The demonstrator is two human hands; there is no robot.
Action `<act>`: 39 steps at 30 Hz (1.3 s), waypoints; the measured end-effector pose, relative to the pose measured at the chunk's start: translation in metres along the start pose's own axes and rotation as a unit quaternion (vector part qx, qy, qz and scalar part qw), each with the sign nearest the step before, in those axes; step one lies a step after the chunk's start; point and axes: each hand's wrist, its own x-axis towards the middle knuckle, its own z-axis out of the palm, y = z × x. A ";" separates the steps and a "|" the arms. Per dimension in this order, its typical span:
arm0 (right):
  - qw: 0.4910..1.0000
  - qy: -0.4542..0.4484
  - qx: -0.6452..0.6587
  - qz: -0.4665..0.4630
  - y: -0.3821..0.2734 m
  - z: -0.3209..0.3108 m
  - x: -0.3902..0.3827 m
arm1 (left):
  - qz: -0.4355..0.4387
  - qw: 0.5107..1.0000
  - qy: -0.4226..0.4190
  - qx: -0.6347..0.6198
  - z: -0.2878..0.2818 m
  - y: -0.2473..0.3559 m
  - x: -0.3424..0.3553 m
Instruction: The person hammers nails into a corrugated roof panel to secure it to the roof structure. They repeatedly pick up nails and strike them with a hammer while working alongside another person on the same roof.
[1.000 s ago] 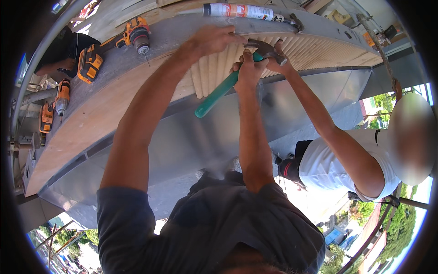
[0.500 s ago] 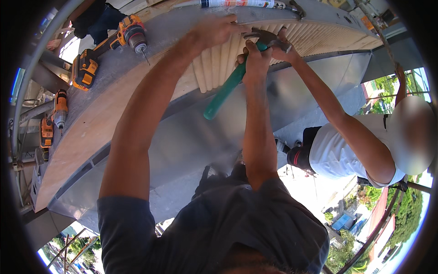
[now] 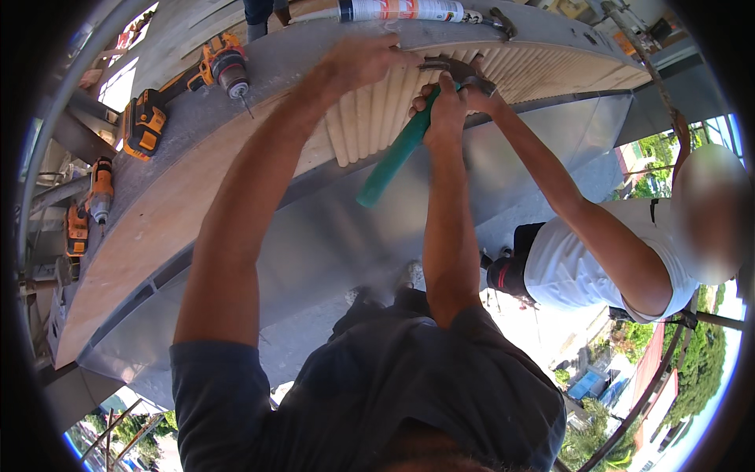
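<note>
From short dark sleeves [image 3: 212, 374], the bare left arm [image 3: 234, 212] slants forward and rightward, its left hand [image 3: 366, 59] slightly blurred, fingers pointing right, their grip unclear. The right arm [image 3: 450, 228] reaches forward; the right hand [image 3: 445, 118] is curled closed, thumb extended forward, near the left.

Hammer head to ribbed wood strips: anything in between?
Partly, yes: a co-worker's hand shows behind the right end of the hammer head, against the wood strips. The left hand sits beside the head's other end, not visibly between. One view can't settle whether either hand touches the head.
</note>
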 end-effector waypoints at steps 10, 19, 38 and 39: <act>0.998 -0.030 0.035 0.050 -0.002 0.003 -0.006 | -0.042 0.996 -0.085 0.004 -0.015 0.010 0.006; 0.978 -0.133 0.083 0.139 -0.012 -0.023 0.029 | -0.005 0.999 -0.040 0.016 0.000 0.002 0.002; 0.949 -0.249 0.122 0.147 0.003 -0.048 0.078 | -0.047 0.995 -0.081 -0.028 -0.014 0.008 0.005; 0.969 -0.229 0.048 0.075 0.007 -0.047 0.074 | -0.052 0.994 -0.099 -0.011 -0.015 0.008 0.006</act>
